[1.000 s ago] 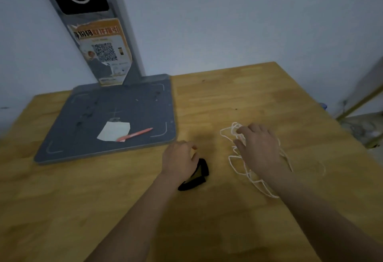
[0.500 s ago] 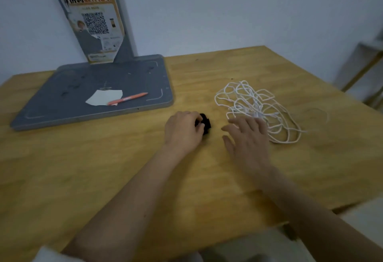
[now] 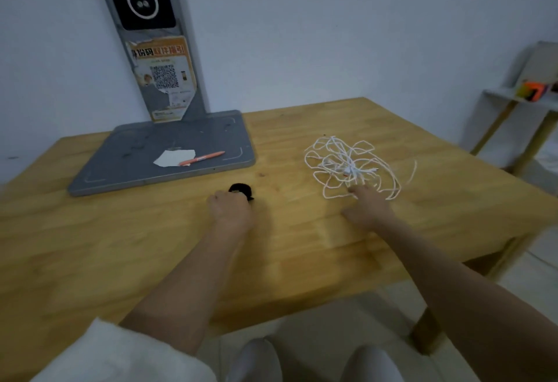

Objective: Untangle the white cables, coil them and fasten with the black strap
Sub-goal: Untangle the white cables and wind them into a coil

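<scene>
Left hand sits curled on the wooden counter, its grip closed over the near edge of the black strap, which pokes out beyond the knuckles. Over on the right, the right hand lies flat, its grip spread apart, one fingertip touching the near rim of the white cables. That bundle is a loose, tangled heap on the counter, well apart from the strap. Behind the left hand, a grey stand base carries a scrap of paper and an orange pen.
</scene>
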